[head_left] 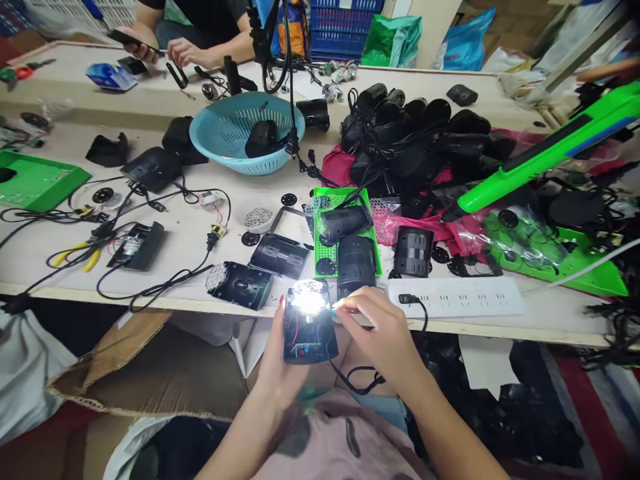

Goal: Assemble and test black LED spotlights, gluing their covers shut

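Two hands on a lit LED lamp module (310,323), just off the table edge (150,303).
It is clasped in the left hand (280,360); exposed wiring is pinched by the right hand (383,333) — a short or dazzle is risked.

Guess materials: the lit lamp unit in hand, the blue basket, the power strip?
Lamp unit: black housing, looks like moulded plastic, matte; the glare hides its front. Left hand holds it, right hand touches its lit end. Blue basket: slotted, semi-gloss plastic. Power strip: smooth white plastic, probably.
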Tool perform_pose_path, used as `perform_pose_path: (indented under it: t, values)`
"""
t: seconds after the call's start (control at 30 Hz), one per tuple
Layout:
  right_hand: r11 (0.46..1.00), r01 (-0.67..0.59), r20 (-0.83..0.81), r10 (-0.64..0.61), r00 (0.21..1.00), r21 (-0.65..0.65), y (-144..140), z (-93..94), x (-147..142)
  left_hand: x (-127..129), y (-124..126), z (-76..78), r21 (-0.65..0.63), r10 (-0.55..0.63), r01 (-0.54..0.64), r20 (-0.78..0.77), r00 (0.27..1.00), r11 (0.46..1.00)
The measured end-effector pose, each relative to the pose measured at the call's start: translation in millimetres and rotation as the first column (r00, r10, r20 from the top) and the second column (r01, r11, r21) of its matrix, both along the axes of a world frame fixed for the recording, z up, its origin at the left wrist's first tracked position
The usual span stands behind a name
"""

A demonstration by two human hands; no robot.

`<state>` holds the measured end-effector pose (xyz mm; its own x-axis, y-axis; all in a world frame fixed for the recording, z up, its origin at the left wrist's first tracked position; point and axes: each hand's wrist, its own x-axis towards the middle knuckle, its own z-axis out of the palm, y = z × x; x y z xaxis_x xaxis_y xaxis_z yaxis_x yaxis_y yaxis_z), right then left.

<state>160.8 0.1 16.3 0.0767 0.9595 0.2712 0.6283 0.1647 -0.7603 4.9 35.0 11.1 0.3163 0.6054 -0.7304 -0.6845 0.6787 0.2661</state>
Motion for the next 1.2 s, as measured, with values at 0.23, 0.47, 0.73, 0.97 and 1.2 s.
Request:
perform_pose_path:
  t: [0.23,0.47,0.73,0.97,1.2]
  values:
    - [1.0,-0.02,0.056,0.02,0.998,-0.004,4,-9.1,-10,-1,-3,0.8,0.002,-0.008,0.008,0.013,1.0,1.0]
    - [1.0,-0.003,0.059,0.002,0.998,0.013,2,-9.1,-8,1,-5,-0.8,0.015,-0.021,0.021,0.014,1.0,1.0]
    - [0.999,-0.043,0.087,0.044,0.995,-0.018,2,-10.9,-2,1,-4,-1.5,0.004,-0.014,0.014,0.017,1.0,1.0]
    - [0.993,-0.108,0.394,0.085,0.915,0.038,2,-14.6,1,0,-5,-9.0,0.022,-0.031,0.03,0.065,0.997,0.999]
    - [0.992,-0.126,0.563,0.089,0.822,0.027,6,-9.3,0,-3,-2,-17.9,0.042,-0.124,0.126,-0.04,0.991,0.991]
